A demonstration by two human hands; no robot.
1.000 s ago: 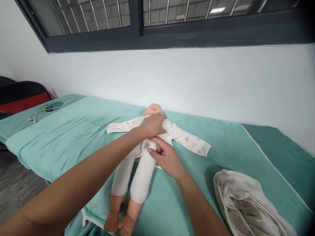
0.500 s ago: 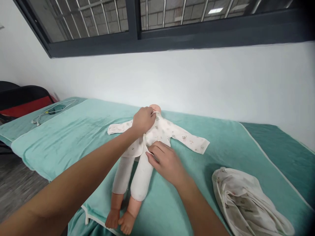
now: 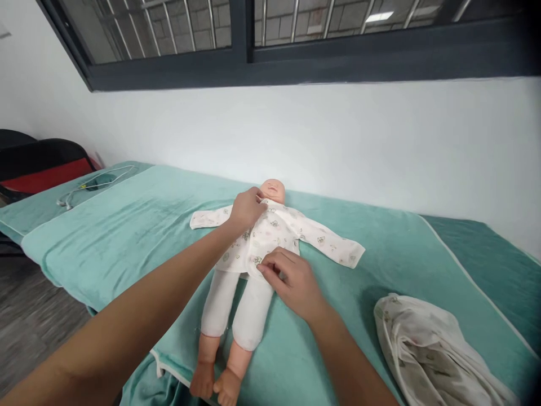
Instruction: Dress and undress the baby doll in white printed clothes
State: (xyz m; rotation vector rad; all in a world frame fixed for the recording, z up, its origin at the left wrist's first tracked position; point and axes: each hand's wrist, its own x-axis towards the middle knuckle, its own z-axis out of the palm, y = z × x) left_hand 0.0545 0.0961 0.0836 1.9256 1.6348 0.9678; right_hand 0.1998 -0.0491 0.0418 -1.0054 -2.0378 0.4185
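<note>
doll: a baby doll (image 3: 249, 265) lying flat on its back on the bed, head toward the wall, bare feet hanging just past the near edge

top: little white printed shirt (image 3: 276, 231) on the doll's chest, both sleeves spread straight out to the sides, flat on the towel

pants: plain white leggings (image 3: 236, 304) down to the ankles

left hand: the left hand (image 3: 246, 210) is up at the doll's neck, fingers curled and closed on the shirt's collar edge right next to the chin

right hand: the right hand (image 3: 293, 282) sits at the lower hem of the shirt near the doll's waist, thumb and fingertips pinched together on what looks like the front flap, though the exact bit of fabric is kinda hidden under the fingers

bed: covered by a teal towel (image 3: 127, 237) with a white border, doll roughly in the middle of it

other stuff: crumpled white printed cloth (image 3: 426, 349) bunched up on the bed off to the right, well apart from the doll; a stethoscope (image 3: 91, 185) lying at the far left end; dark chair with a red seat (image 3: 40, 169) past that
</note>
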